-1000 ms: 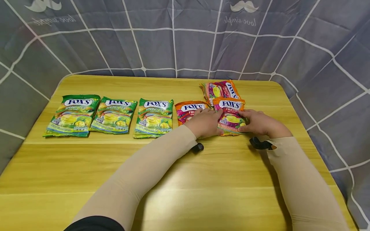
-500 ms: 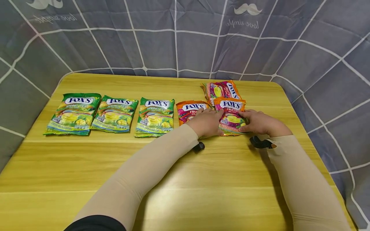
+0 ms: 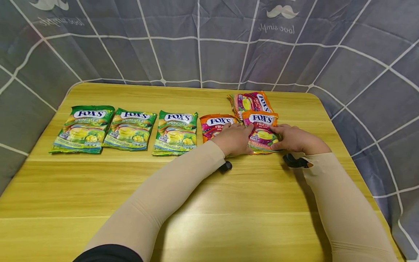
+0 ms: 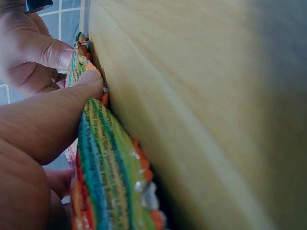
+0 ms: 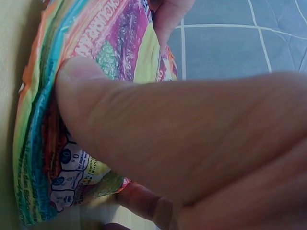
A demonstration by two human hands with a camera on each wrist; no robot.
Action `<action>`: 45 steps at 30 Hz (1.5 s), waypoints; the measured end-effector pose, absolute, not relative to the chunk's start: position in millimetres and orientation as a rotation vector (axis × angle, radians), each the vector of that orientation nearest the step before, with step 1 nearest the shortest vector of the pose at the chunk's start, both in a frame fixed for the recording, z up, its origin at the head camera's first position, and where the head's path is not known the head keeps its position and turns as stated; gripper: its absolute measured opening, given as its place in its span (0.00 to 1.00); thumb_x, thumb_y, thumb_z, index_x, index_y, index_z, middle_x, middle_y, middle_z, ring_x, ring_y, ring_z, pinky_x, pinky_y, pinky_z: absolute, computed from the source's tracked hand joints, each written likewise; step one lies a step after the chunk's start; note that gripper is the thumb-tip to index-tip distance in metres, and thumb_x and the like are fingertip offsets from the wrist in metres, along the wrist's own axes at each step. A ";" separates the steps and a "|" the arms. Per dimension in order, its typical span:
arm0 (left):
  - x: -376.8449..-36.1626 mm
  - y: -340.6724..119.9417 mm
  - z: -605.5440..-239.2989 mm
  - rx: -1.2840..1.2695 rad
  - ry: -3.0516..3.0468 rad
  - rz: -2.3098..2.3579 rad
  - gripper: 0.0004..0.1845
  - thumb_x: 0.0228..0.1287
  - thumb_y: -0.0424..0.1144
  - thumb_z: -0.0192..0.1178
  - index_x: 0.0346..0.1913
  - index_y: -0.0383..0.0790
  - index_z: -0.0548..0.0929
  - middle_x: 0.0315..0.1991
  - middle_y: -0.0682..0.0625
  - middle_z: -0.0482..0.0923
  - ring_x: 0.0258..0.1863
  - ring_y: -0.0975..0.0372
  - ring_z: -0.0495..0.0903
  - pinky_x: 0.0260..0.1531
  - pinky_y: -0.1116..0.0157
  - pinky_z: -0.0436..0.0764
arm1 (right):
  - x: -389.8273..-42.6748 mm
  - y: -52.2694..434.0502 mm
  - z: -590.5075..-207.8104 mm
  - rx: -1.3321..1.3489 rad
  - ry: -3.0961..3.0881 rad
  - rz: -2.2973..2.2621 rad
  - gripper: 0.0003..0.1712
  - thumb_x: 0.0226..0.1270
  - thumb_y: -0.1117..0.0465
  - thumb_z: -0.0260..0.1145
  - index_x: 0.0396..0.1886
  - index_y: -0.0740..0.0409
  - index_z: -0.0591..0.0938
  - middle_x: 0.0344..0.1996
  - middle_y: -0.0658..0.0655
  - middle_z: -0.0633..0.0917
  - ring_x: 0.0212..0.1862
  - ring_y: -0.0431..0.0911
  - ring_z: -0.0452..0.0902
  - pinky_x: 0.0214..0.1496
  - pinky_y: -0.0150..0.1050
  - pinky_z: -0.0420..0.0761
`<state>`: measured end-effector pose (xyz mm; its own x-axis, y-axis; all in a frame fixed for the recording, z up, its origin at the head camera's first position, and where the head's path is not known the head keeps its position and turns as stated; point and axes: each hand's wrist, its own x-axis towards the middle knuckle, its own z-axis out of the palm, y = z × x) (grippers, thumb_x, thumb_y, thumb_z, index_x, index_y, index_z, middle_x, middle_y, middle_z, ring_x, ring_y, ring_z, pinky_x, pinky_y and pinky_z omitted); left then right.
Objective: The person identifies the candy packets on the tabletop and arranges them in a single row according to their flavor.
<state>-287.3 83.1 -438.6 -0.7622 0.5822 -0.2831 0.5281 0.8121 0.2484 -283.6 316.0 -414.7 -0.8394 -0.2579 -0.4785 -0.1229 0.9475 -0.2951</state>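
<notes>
In the head view, a purple-and-orange FOX'S Fruits candy bag (image 3: 262, 138) lies between my two hands. My right hand (image 3: 296, 140) grips its right edge, thumb on the front near the lower seam and fingers round the side. My left hand (image 3: 233, 139) rests over a second Fruits candy bag (image 3: 216, 122) and hides much of it. Its index finger reaches onto the first bag's left side, and its extended thumb (image 4: 86, 84) presses at the lower corner. Behind lies a third Fruits bag (image 3: 250, 103), turned sideways and partly covered by the first.
To the left, three green FOX'S Spring Tea candy bags stand in a row: the leftmost bag (image 3: 83, 129), the middle bag (image 3: 129, 130) and the right bag (image 3: 175, 133). All lie on a wooden table (image 3: 209, 225). A grey gridded curtain (image 3: 176, 54) surrounds its back and sides.
The head view has shifted slightly. Both hands and all the candy bags keep practically the same places.
</notes>
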 end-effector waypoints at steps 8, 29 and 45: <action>-286.7 82.9 -438.2 0.841 2.646 0.212 0.54 0.70 0.67 0.62 0.87 0.51 0.48 0.84 0.50 0.59 0.85 0.51 0.53 0.83 0.44 0.48 | -283.6 316.3 -415.9 -0.278 2.572 -0.333 0.51 0.74 0.51 0.71 0.84 0.63 0.56 0.78 0.79 0.58 0.74 0.81 0.54 0.77 0.76 0.55; -286.9 83.4 -437.9 0.847 2.653 0.182 0.53 0.70 0.67 0.62 0.87 0.51 0.48 0.84 0.50 0.59 0.85 0.51 0.53 0.83 0.44 0.49 | -285.0 317.6 -419.0 -0.275 2.568 -0.325 0.50 0.74 0.50 0.71 0.85 0.63 0.55 0.79 0.78 0.56 0.74 0.81 0.54 0.77 0.77 0.55; -285.6 83.5 -435.7 0.844 2.658 0.173 0.53 0.70 0.68 0.61 0.87 0.51 0.48 0.84 0.50 0.59 0.85 0.51 0.54 0.83 0.44 0.50 | -284.7 318.5 -418.3 -0.308 2.583 -0.315 0.50 0.73 0.51 0.71 0.84 0.64 0.57 0.78 0.79 0.58 0.74 0.81 0.55 0.77 0.76 0.56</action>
